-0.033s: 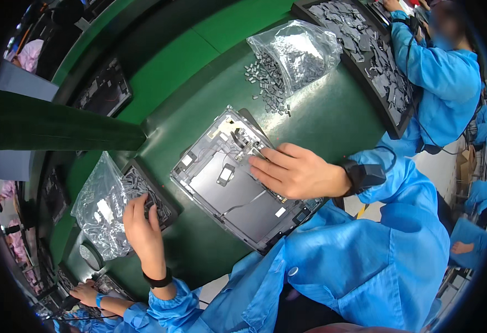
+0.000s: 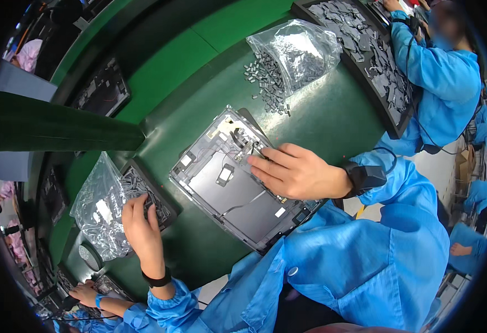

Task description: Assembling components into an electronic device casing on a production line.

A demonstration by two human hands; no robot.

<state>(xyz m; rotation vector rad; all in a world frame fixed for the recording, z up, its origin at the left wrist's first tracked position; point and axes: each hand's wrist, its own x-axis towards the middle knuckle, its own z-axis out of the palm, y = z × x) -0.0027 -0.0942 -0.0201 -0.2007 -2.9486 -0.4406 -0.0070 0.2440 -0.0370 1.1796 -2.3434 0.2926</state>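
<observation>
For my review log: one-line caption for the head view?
Right hand presses on an open grey panel while left hand reaches into a small parts tray on green table.

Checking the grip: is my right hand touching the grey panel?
Touching: the head view shows the right hand lying flat on the grey panel, fingertips pressed on it.

A grey panel (image 2: pixel 238 186) is pressed flat by the right hand (image 2: pixel 296 172); a parts tray (image 2: pixel 163 213) is touched by the left hand (image 2: pixel 139 225).

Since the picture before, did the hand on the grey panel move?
No. The right hand lies at the same spot on the grey panel, fingers by its upper edge, just as before.
</observation>
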